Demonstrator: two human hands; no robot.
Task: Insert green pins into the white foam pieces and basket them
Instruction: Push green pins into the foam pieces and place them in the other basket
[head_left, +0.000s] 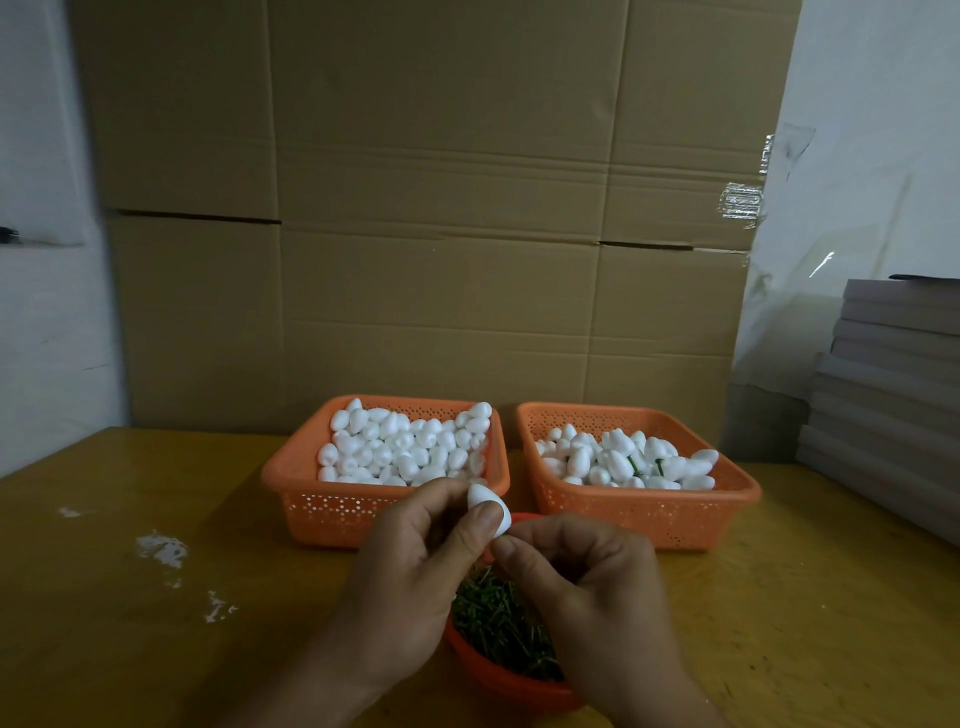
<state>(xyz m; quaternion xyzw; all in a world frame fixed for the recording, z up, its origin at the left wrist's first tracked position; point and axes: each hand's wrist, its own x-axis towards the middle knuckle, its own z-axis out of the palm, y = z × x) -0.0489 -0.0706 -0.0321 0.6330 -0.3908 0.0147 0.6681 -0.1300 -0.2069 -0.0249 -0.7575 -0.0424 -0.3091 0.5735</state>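
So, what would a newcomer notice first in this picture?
Probably the two orange baskets at the table's far side: the left basket heaped with plain white foam pieces, the right basket holding pieces with green pins. In front, the left hand pinches one foam piece while the right hand meets it, above a bowl of pins.

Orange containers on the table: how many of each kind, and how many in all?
Perforated orange baskets: 2, the left basket and the right basket, both holding white foam pieces.
Orange bowl of green pins: 1.
Total: 3.
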